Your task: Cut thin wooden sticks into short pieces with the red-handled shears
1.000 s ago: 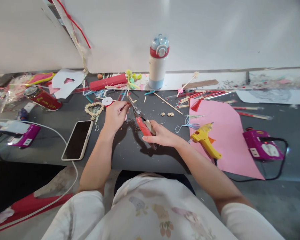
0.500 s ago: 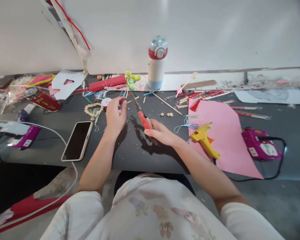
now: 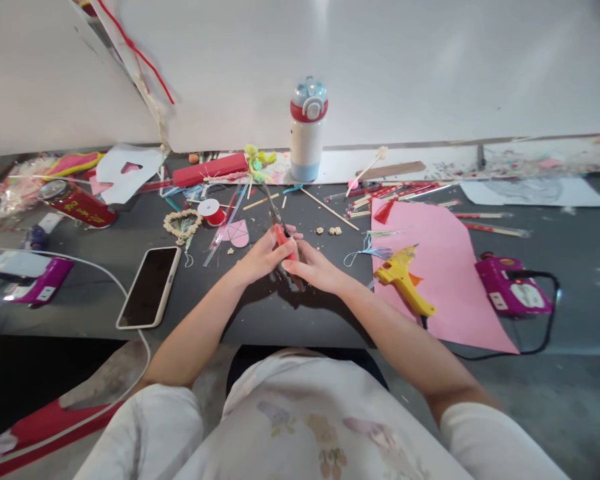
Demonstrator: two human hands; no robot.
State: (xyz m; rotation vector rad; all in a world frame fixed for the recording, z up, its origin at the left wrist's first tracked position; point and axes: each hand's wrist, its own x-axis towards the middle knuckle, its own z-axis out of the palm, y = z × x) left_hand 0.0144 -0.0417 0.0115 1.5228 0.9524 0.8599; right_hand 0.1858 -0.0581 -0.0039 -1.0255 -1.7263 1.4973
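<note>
Since both hands meet on the red-handled metal pliers (image 3: 281,235), neither's nearer: left hand (image 3: 260,257) and right hand (image 3: 316,268) each have a closed grip round the handles. The pliers' long axis points at the white drinking bottle (image 3: 305,143), steel tips leading.

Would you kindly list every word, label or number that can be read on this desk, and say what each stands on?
Nothing here can be read with certainty.
Can: yellow characters on its red side, too blurred to read.
Right purple box: white label, too small to read.
Left purple box: white label, too small to read.
Pliers: no text visible.
</note>
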